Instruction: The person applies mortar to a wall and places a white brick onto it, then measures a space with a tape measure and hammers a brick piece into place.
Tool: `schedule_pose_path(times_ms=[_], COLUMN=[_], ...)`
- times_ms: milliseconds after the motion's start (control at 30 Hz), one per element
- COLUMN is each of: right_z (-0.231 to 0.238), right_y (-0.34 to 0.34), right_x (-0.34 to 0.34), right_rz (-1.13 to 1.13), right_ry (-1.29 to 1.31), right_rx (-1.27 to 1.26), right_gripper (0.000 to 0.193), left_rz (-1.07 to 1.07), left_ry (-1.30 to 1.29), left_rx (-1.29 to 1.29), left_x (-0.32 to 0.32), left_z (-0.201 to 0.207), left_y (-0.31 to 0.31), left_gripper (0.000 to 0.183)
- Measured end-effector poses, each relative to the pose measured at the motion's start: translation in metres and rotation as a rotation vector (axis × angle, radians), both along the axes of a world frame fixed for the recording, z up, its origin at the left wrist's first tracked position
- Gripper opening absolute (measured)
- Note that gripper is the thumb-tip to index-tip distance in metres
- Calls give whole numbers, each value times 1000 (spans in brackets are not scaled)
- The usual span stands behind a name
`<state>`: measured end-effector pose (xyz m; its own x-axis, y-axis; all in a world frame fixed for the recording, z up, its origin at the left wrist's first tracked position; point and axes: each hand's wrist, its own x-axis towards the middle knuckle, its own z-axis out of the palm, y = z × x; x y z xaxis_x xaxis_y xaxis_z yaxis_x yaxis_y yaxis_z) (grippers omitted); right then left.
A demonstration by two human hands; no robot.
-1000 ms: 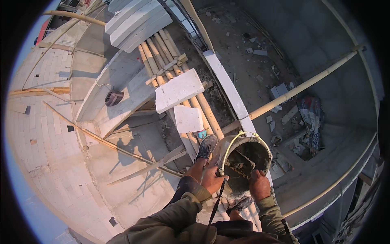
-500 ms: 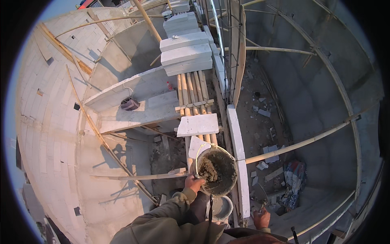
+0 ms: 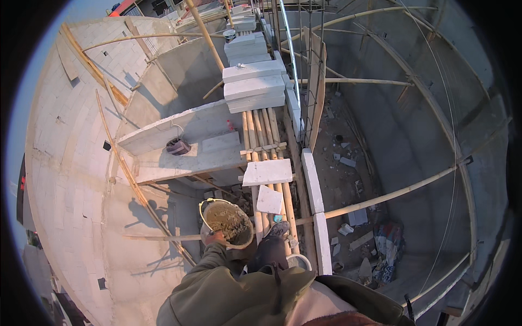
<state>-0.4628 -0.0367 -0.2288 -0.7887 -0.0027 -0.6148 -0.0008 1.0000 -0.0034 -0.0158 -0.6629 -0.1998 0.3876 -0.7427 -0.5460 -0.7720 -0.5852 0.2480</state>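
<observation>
My left hand [image 3: 217,237] grips the rim of a bucket [image 3: 246,237] of wet mortar [image 3: 228,221], fingers closed. The bucket hangs left of the bamboo walkway, its pale handle loop [image 3: 205,209] standing up at the hand's side. My right hand is out of sight beyond my dark sleeve. Past that sleeve, a pointed grey shape like a trowel blade [image 3: 365,270] shows; what holds it is hidden. My shoe [image 3: 278,229] rests on the bamboo poles [image 3: 286,201], near a small block piece [image 3: 269,199]. Behind my leg, a second bucket [image 3: 304,262] shows only in part.
A white block [image 3: 267,172] lies across the poles, with stacked blocks [image 3: 254,87] farther along. A narrow block wall [image 3: 315,190] runs along the walkway's right. Deep drops lie on both sides. Bamboo poles [image 3: 380,201] cross the right pit, above rubble and a crumpled sack [image 3: 389,244].
The mortar bucket has moved left with my left hand, from over the walkway to beside it. My right hand has gone out of view. My shoe now shows on the poles.
</observation>
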Motion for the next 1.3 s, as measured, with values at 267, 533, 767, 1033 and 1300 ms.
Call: schedule_pose_path(times_ms=[267, 533, 767, 1033, 1300], right_z=[-7, 41, 33, 135, 71], right_y=[64, 176, 341, 356, 362], right_x=[126, 217, 281, 303, 310], right_rz=[-357, -446, -521, -581, -684], right_ry=[55, -79, -62, -339, -309], right_rx=[-488, -401, -355, -308, -489], right_gripper=[63, 45, 47, 40, 32], left_rz=[-772, 41, 486, 292, 106], left_ry=[-294, 545, 887, 914, 815], left_rx=[152, 17, -26, -137, 143], left_x=[154, 140, 70, 30, -3], left_z=[26, 77, 105, 160, 199], left_y=[14, 110, 165, 268, 326], left_gripper=[44, 55, 67, 59, 53])
